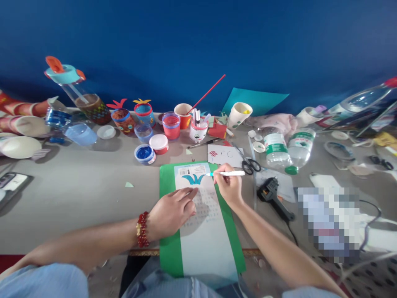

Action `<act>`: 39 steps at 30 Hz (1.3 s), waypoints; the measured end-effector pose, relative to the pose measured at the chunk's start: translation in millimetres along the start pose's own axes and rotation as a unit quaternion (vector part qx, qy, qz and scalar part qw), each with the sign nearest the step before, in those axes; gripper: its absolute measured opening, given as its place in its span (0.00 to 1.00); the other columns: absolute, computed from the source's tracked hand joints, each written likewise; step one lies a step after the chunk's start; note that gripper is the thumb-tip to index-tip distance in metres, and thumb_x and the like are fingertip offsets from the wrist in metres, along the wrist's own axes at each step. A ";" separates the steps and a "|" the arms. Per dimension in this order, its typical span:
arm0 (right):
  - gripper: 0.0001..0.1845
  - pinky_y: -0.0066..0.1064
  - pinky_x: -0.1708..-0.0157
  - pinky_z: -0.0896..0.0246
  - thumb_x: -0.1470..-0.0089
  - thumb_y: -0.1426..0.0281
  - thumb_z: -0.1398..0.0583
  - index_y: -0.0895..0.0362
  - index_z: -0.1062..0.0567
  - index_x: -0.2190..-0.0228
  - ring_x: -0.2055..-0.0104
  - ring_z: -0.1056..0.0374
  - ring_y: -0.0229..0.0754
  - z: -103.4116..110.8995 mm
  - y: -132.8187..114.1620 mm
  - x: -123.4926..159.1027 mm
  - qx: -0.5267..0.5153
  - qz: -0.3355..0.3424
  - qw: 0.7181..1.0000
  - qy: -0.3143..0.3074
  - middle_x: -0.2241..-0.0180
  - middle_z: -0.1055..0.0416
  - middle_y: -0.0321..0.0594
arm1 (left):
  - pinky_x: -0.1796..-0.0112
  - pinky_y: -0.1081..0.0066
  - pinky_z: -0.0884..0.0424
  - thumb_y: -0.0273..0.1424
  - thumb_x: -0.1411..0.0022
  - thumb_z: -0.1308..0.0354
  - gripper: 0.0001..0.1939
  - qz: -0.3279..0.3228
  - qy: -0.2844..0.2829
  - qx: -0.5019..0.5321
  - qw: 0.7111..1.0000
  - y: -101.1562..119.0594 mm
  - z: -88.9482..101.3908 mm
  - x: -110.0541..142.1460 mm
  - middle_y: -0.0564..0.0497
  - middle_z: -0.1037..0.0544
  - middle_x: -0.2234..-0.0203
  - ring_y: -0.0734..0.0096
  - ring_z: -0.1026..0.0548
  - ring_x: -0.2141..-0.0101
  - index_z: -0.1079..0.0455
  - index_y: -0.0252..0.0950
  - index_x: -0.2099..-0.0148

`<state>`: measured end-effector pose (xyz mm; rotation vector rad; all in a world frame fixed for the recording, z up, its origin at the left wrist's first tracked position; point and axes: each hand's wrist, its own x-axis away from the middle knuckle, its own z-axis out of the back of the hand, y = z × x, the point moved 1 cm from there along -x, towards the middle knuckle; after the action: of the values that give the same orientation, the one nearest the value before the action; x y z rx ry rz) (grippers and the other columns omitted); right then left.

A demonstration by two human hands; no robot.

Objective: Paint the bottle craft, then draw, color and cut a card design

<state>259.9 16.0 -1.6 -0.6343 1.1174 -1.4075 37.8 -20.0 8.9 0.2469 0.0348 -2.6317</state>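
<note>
My right hand (228,187) grips a white marker (231,173) with a light blue tip, held almost level. Its tip is at the right end of a blue leaf-shaped paper piece (194,179) with dark outlines. My left hand (173,213) rests palm down, its fingertips at the lower edge of that piece and nothing visible in its grasp. Beneath both is a white printed sheet (207,252) with a barcode label near the top. The sheet lies over green paper (169,256), which overhangs the front table edge.
Paint pots, including an open blue one (144,154), stand behind the green paper. Scissors (250,165) and a black glue gun (274,196) lie to the right. Further right are plastic bottles (276,149). A drink bottle (89,105) and stacked paper cups (29,125) are at the left.
</note>
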 end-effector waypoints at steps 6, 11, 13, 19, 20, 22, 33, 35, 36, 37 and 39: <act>0.09 0.25 0.80 0.51 0.49 0.73 0.43 0.55 0.34 0.78 0.82 0.44 0.33 -0.1 1.4 -0.1 0.014 0.006 1.000 -0.010 0.84 0.37 0.29 | 0.46 0.62 0.32 0.33 0.30 0.49 0.12 -0.004 -0.001 -0.004 1.000 0.4 0.5 0.4 0.39 0.33 0.39 0.56 0.33 0.42 0.28 0.30 0.56; 0.09 0.25 0.80 0.50 0.50 0.75 0.43 0.55 0.34 0.79 0.82 0.44 0.33 0.6 1.0 0.9 -0.024 -0.010 0.999 0.022 0.84 0.37 0.29 | 0.46 0.61 0.31 0.33 0.30 0.49 0.12 0.001 0.000 0.003 1.000 0.3 -1.1 0.8 0.39 0.34 0.38 0.56 0.34 0.42 0.28 0.30 0.55; 0.08 0.25 0.80 0.50 0.51 0.76 0.43 0.55 0.34 0.79 0.82 0.44 0.33 0.8 -0.2 1.3 -0.066 -0.026 0.997 0.036 0.84 0.37 0.29 | 0.47 0.61 0.31 0.32 0.30 0.48 0.11 0.004 0.003 0.005 1.000 0.5 -1.6 0.8 0.40 0.34 0.38 0.57 0.34 0.41 0.28 0.31 0.55; 0.07 0.25 0.80 0.52 0.51 0.77 0.43 0.55 0.33 0.78 0.82 0.45 0.32 0.0 -1.5 0.1 -0.145 -0.058 0.987 0.040 0.84 0.36 0.29 | 0.46 0.61 0.32 0.32 0.30 0.48 0.12 0.003 0.012 0.000 1.000 1.4 -2.2 1.3 0.39 0.33 0.39 0.56 0.33 0.41 0.28 0.30 0.55; 0.07 0.25 0.80 0.52 0.51 0.76 0.42 0.56 0.32 0.78 0.81 0.45 0.32 -0.1 -1.1 -0.3 -0.152 -0.061 0.986 0.038 0.84 0.36 0.29 | 0.45 0.61 0.33 0.32 0.30 0.48 0.11 0.004 0.016 0.001 1.000 1.4 -2.6 1.6 0.39 0.33 0.39 0.56 0.33 0.41 0.28 0.30 0.55; 0.06 0.25 0.80 0.53 0.50 0.76 0.42 0.56 0.32 0.77 0.81 0.45 0.32 -0.1 0.1 -1.0 -0.165 -0.063 0.984 0.036 0.83 0.35 0.29 | 0.45 0.61 0.33 0.32 0.30 0.48 0.11 0.005 0.025 0.007 1.000 1.3 -3.9 1.8 0.39 0.32 0.40 0.56 0.33 0.41 0.28 0.31 0.55; 0.08 0.25 0.81 0.57 0.47 0.67 0.39 0.54 0.34 0.71 0.82 0.46 0.32 15.3 -11.9 -4.7 -0.238 -0.063 0.969 0.033 0.82 0.31 0.31 | 0.45 0.60 0.31 0.30 0.31 0.47 0.08 0.030 0.082 0.025 0.996 -5.8 -6.0 -5.3 0.39 0.27 0.44 0.58 0.29 0.44 0.29 0.31 0.55; 0.08 0.25 0.81 0.55 0.47 0.67 0.39 0.54 0.34 0.72 0.82 0.46 0.32 24.3 -24.9 -4.9 -0.247 -0.057 0.967 0.035 0.83 0.33 0.30 | 0.46 0.60 0.31 0.29 0.32 0.47 0.07 0.038 0.105 0.047 0.993 -8.2 -3.7 -4.2 0.39 0.26 0.45 0.58 0.29 0.44 0.31 0.32 0.55; 0.08 0.25 0.81 0.55 0.47 0.66 0.39 0.55 0.33 0.73 0.82 0.45 0.33 29.1 -32.2 -4.4 -0.246 -0.056 0.967 0.029 0.84 0.34 0.30 | 0.47 0.59 0.30 0.29 0.32 0.47 0.07 0.040 0.118 0.056 0.991 -9.1 -1.7 -3.3 0.39 0.26 0.46 0.58 0.29 0.44 0.31 0.32 0.55; 0.09 0.25 0.81 0.55 0.48 0.66 0.39 0.55 0.33 0.74 0.82 0.45 0.33 34.0 -39.4 -3.3 -0.240 -0.057 0.969 0.017 0.85 0.36 0.29 | 0.49 0.60 0.29 0.29 0.32 0.47 0.06 0.040 0.128 0.066 0.989 -9.7 1.2 -2.3 0.40 0.25 0.48 0.58 0.28 0.45 0.32 0.32 0.56; 0.09 0.25 0.82 0.56 0.49 0.66 0.37 0.56 0.32 0.75 0.82 0.45 0.33 42.8 -52.1 1.2 -0.229 -0.063 0.971 -0.016 0.86 0.37 0.29 | 0.55 0.62 0.27 0.30 0.32 0.48 0.05 0.046 0.140 0.093 0.985 -9.8 9.0 -0.5 0.42 0.21 0.57 0.59 0.25 0.52 0.32 0.34 0.58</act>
<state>274.6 -3.0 61.5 -1.0683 1.4103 -1.2435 32.0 -11.8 17.7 0.6665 -0.1265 -2.4903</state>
